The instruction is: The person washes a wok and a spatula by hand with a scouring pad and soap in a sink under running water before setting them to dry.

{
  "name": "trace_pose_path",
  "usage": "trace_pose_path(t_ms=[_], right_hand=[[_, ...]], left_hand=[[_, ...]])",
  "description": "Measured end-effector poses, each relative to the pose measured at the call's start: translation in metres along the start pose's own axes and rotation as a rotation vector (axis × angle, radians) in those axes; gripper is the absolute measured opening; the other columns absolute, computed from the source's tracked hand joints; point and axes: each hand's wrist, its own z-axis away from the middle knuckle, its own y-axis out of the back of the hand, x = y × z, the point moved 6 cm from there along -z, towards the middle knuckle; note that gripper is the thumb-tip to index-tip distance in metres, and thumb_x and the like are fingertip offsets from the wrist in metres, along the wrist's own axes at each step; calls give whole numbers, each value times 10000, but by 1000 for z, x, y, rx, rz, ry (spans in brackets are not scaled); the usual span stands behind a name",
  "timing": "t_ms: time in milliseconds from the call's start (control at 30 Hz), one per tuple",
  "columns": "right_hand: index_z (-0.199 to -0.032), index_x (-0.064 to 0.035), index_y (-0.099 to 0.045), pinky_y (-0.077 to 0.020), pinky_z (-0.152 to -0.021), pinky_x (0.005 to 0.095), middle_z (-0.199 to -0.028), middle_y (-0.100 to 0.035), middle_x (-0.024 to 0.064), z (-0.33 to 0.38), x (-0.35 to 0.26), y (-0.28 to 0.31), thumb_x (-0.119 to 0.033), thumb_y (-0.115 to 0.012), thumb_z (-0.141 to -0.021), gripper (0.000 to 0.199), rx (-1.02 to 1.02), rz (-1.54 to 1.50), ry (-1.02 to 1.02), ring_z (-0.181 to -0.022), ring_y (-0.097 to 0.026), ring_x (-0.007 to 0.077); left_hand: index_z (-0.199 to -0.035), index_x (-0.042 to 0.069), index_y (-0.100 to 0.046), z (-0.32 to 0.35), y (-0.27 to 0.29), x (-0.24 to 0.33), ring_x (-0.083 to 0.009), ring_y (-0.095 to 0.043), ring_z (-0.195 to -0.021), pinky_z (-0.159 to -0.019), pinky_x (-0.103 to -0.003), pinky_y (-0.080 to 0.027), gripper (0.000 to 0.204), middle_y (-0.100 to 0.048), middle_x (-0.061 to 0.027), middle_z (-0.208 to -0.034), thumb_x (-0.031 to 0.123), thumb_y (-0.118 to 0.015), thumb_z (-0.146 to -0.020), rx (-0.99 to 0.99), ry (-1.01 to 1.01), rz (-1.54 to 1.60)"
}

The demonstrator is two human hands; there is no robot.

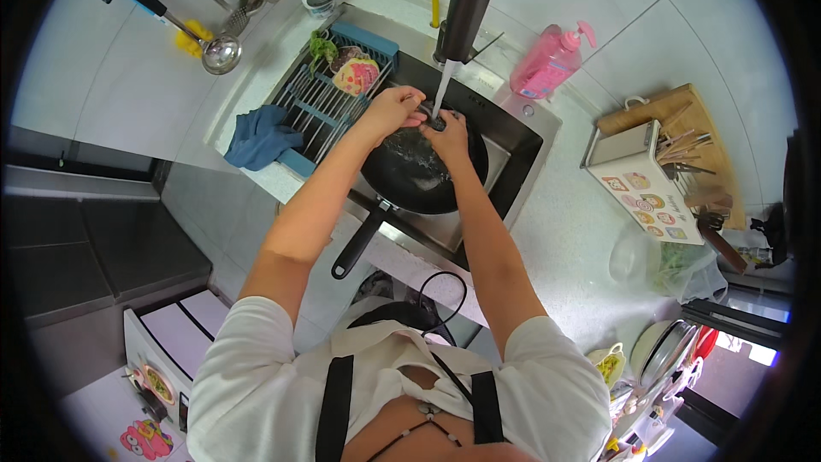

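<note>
My left hand (392, 109) and my right hand (451, 133) meet above a black frying pan (410, 180) that lies in the steel sink (513, 173). Water runs from the dark tap (466, 4) onto a small dark object (434, 122) that both hands grip between their fingers. What that object is cannot be told. The pan's long black handle (357, 242) sticks out over the sink's front edge toward me.
A blue drying rack (318, 103) with sponges and a blue cloth (261, 139) spans the sink's left side. A pink soap pump bottle (547, 64) stands behind the sink. On the right, a utensil box (646, 184) and a plastic bag (663, 265). Ladles (218, 51) hang on the wall.
</note>
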Motion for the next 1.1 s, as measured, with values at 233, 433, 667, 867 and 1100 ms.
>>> trace_pose_path(t_ms=[233, 433, 667, 867, 1100], right_hand=[[-948, -79, -605, -464, -690, 370, -1000, -534, 117, 26, -36, 15, -88, -677, -659, 299, 39, 255, 215, -813, -574, 317], [-911, -102, -600, -476, -645, 370, -993, -529, 79, 38, -71, 27, -62, -648, -664, 255, 82, 280, 390, -755, -588, 299], [-939, -156, -618, -469, -691, 363, -1022, -511, 66, 47, -81, 43, -87, -625, -673, 274, -46, 341, 421, -812, -573, 284], [-919, -103, -639, -440, -796, 358, -1090, -498, 124, 35, -47, 74, -169, -592, -762, 177, 94, 279, 311, -958, -525, 293], [-923, -78, -654, -432, -799, 285, -1103, -557, 105, 78, -86, 12, -50, -593, -755, 181, -308, -287, 412, -964, -543, 230]], left_hand=[[-888, -37, -542, 14, -8, -21, -282, -585, -772, -687, -333, -538, 348, -525, -119, -879, 297, -602, -812, -68, 413, 513], [-811, 29, -544, 27, -13, -30, -135, -549, -629, -581, -231, -535, 184, -559, -35, -727, 196, -620, -793, -99, 633, 448], [-816, 5, -515, 58, -1, -59, -105, -494, -506, -384, -189, -431, 81, -537, -51, -693, 74, -554, -801, -305, 818, 426], [-817, 47, -472, 100, 14, -49, -91, -458, -419, -335, -216, -351, 121, -536, -46, -641, 120, -567, -814, -283, 603, 39], [-801, 52, -472, 122, 17, -45, -85, -453, -405, -336, -220, -341, 150, -502, -22, -592, 185, -527, -842, -260, 500, -124]])
